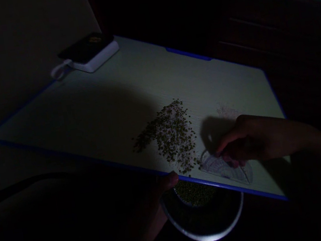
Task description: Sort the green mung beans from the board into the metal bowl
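Note:
A white board (103, 121) with a blue edge carries a loose patch of small green beans (170, 129) mixed with fine pale grains. My right hand (242, 142) pinches a clear protractor (226, 169), which lies flat beside the beans near the board's front edge. My left hand (165, 184) is at that front edge, its thumb over the rim; the other fingers are hidden below, apparently gripping the board. Under the edge is a round metal-rimmed bowl (212, 236), partly covered by the board, with many green beans inside.
At the board's back left corner sits a white box-like device (105, 54) with a dark top and a pale loop strap (60, 69). Some fine pale grains (227, 110) lie on the right side of the board. The surroundings are very dark.

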A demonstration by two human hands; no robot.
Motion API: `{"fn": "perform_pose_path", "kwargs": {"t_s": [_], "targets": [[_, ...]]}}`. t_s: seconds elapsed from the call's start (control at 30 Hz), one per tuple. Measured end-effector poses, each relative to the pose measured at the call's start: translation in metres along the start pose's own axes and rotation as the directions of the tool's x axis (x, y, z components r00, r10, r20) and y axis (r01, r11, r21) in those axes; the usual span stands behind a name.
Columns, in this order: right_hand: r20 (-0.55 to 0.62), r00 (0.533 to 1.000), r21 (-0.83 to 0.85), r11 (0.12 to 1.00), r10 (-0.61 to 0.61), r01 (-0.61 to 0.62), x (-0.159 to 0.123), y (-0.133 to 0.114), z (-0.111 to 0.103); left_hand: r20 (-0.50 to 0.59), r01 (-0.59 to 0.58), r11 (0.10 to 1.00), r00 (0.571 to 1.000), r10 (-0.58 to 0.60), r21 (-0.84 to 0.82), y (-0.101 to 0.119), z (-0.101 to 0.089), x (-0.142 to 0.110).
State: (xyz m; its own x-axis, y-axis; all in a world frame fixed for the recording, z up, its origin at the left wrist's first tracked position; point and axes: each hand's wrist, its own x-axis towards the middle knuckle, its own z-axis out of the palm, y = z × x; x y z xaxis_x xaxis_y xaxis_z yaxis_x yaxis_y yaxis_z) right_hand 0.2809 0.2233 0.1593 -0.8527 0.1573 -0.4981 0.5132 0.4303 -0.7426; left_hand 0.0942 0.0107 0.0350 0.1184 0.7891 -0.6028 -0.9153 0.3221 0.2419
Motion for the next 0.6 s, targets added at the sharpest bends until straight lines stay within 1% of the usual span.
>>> {"fn": "perform_pose_path", "kwargs": {"t_s": [0.07, 0.13, 0.2, 0.27, 0.43, 0.5, 0.6], "targets": [[-0.032, 0.999, 0.009, 0.999, 0.04, -0.04, -0.003, 0.003, -0.002, -0.029, 0.02, 1.0, 0.999, -0.02, -0.004, 0.0, -0.003, -0.001], [-0.059, 0.996, 0.011, 0.998, 0.068, -0.068, -0.005, 0.006, -0.004, -0.043, -0.007, 1.0, 0.999, 0.006, -0.01, 0.001, -0.005, -0.001], [-0.075, 0.995, 0.009, 0.998, 0.06, -0.06, -0.007, 0.007, -0.005, -0.052, -0.044, 0.999, 0.998, 0.044, -0.002, 0.001, -0.005, -0.001], [-0.081, 0.996, 0.001, 0.999, 0.034, -0.034, -0.007, 0.007, -0.005, -0.056, -0.055, 0.998, 0.997, 0.056, 0.017, 0.001, -0.004, -0.001], [-0.057, 0.998, -0.03, 1.0, -0.009, 0.007, -0.004, 0.004, -0.003, -0.097, 0.03, 0.999, 0.995, -0.025, 0.041, -0.002, -0.006, 0.0], [-0.039, 0.999, -0.027, 0.999, -0.017, 0.016, -0.002, 0.002, -0.002, -0.075, 0.001, 0.999, 0.997, 0.003, 0.051, -0.003, -0.009, 0.001], [-0.023, 0.999, -0.025, 0.999, -0.025, 0.025, 0.0, 0.0, 0.0, 0.061, -0.048, 0.995, 0.997, 0.043, 0.082, -0.005, -0.018, 0.003]]}}
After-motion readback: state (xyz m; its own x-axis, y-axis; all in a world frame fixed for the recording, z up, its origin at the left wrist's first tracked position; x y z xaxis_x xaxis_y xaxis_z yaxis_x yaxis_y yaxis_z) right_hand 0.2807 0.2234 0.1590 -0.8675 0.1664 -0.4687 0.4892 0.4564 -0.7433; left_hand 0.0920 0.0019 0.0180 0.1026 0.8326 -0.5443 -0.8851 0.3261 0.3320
